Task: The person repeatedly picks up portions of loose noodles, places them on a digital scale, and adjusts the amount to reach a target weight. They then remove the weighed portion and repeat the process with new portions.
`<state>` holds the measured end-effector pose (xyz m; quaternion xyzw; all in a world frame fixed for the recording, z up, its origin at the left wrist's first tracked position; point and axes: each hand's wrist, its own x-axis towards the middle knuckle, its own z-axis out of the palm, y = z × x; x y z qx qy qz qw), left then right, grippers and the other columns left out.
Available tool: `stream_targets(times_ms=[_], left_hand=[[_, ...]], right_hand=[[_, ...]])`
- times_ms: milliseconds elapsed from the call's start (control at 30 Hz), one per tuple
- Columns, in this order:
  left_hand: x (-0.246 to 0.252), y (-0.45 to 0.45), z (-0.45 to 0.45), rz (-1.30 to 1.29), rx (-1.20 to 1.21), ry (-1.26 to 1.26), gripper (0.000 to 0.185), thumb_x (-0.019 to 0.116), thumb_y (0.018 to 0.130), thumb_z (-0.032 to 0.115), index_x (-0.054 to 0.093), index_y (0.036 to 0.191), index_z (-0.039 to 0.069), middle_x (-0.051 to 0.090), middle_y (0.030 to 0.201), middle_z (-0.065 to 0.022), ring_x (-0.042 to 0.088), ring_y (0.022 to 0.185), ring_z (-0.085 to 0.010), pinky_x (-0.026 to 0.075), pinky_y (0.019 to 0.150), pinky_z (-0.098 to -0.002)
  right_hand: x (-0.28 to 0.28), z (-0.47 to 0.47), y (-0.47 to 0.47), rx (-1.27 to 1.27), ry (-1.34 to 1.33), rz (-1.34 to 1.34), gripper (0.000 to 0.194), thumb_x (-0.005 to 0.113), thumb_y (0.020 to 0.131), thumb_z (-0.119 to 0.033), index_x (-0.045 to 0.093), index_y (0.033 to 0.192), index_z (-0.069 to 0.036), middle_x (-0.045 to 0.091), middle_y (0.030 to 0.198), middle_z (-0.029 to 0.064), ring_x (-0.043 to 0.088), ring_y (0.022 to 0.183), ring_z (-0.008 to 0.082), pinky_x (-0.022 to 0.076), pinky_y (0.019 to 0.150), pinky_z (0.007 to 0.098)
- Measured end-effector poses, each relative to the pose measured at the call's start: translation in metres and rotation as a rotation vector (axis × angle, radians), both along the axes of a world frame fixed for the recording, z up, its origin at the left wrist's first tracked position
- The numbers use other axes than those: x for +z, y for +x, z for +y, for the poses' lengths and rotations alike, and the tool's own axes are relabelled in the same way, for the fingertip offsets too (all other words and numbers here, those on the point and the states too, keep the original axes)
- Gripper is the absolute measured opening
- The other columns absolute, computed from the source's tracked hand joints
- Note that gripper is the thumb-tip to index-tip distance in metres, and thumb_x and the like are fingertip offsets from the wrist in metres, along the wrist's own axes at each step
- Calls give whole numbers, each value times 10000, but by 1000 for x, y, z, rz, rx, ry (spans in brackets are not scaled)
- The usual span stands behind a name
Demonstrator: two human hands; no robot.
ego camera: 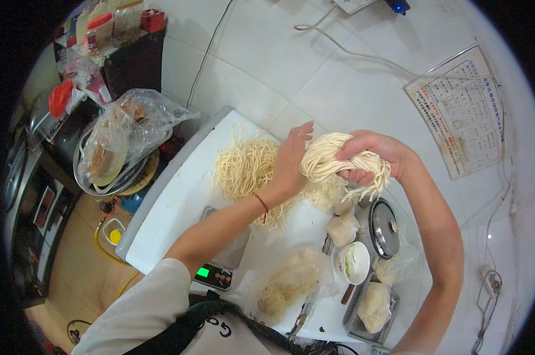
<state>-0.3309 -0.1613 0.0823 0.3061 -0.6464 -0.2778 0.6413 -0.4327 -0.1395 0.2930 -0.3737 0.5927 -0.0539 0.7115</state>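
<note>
My right hand [374, 153] grips a folded bundle of pale noodles [327, 155] above the white tabletop, with loose ends hanging below the fingers. Beside the bundle's left end is my left hand [292, 162], its fingers extended; whether it touches the noodles I cannot tell. A loose heap of noodles [245, 168] lies on the white tabletop [169, 213] under and left of my left hand. More noodles [320, 195] lie below the held bundle. My left forearm partly covers a digital scale [232, 253] with a lit green display.
Near me lies a plastic bag of noodles [280, 297]. Right of it stand a white bowl [354, 263], a lidded metal pot [384, 228], bagged pale contents [343, 228] and a metal tray [351, 321] holding another bag. A tiled wall [267, 75] borders the table's far side.
</note>
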Motion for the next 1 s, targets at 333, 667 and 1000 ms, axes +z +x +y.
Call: stream_targets(times_ms=[333, 667, 1000], left_hand=[[-8, -15, -2, 65, -352, 267, 319, 507, 987, 321, 585, 913, 20, 588, 699, -63, 580, 637, -194, 492, 631, -341], [47, 32, 39, 332, -1087, 1030, 286, 580, 949, 329, 592, 917, 45, 511, 657, 24, 534, 544, -112, 465, 510, -265], [110, 101, -53, -840, -784, 615, 370, 641, 881, 379, 604, 668, 78, 491, 529, 47, 457, 466, -53, 409, 443, -240]], right_hand=[[-1, -17, 28, -74, -316, 20, 288, 614, 896, -121, 587, 1039, 128, 659, 835, 169, 654, 637, 160, 549, 516, 237], [-60, -29, -18, 324, -1052, 893, 317, 666, 869, -193, 475, 1009, 17, 593, 851, 111, 581, 775, 163, 472, 665, 300], [-90, 47, 6, 65, -597, 59, 280, 499, 937, -149, 540, 1111, 66, 646, 971, 177, 655, 841, 240, 523, 701, 306]])
